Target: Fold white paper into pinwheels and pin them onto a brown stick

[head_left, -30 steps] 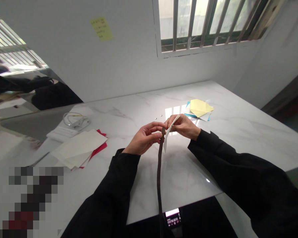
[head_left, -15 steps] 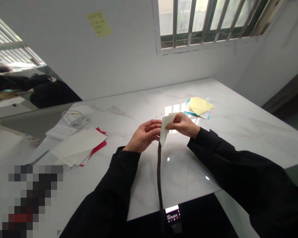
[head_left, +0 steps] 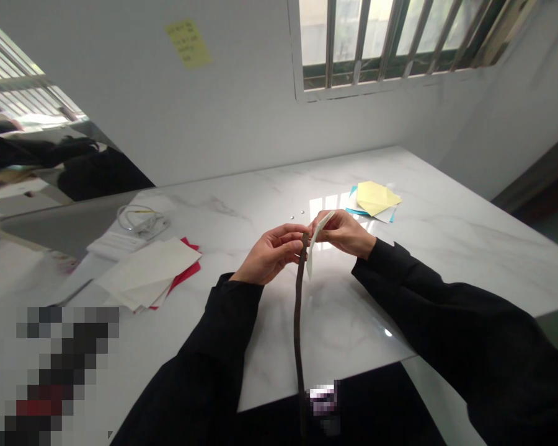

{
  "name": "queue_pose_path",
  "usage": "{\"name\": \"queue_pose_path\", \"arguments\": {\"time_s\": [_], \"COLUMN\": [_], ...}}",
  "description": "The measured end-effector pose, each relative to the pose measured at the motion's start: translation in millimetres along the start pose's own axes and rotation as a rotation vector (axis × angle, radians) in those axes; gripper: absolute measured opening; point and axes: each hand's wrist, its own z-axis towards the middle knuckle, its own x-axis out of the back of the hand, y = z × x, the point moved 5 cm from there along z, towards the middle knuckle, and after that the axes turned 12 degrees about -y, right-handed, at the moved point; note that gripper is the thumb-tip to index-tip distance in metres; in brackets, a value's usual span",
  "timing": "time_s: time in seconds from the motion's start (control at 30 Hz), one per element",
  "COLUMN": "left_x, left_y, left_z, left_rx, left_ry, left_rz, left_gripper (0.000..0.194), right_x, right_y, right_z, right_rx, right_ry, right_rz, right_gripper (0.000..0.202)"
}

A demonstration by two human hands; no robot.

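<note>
Between thumb and fingers, my left hand point(head_left: 276, 253) pinches the upper end of a long, thin dark brown stick point(head_left: 298, 322), which hangs down toward the table's front edge. Just to the right, my right hand point(head_left: 344, 233) is closed on a small pale cream piece point(head_left: 315, 243), seen nearly edge-on beside the stick's top. The fingertips of both hands are close together, and some are hidden behind the stick and the pale piece.
On the white marbled table point(head_left: 242, 210), cream and red sheets point(head_left: 149, 272) lie left, near a white cable point(head_left: 142, 223). Yellow, white and blue pieces point(head_left: 376, 198) lie at the back right. Two tiny shiny dots point(head_left: 297, 215) are behind my hands.
The pale piece has turned from facing me to nearly edge-on and shifted slightly right. The stick's top end, hidden before, now shows in my left fingers.
</note>
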Motion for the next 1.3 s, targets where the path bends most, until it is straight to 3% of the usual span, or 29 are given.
{"name": "queue_pose_path", "arguments": {"time_s": [0.4,0.73,0.93,1.3], "left_x": [-3.0,14.7,19.7,36.9], "left_y": [3.0,-11.9,-18.8,-33.9], "left_z": [-0.1,-0.1,1.3,1.3], "left_rx": [0.003,0.013,0.043,0.078], "left_ry": [0.048,0.15,0.202,0.201], "left_rz": [0.04,0.042,0.003,-0.073], "left_gripper": [0.03,0.039,0.055,0.051], "right_x": [-0.3,-3.1,-0.9,3.9], "right_y": [-1.0,9.3,20.3,29.8], "right_z": [-1.3,-1.7,-2.9,-1.1], "right_rx": [-0.004,-0.093,-0.146,-0.18], "right_ry": [0.008,0.052,0.099,0.102], "right_rz": [0.011,-0.012,0.006,-0.011], "right_gripper": [0.024,0.037,0.045,0.053]}}
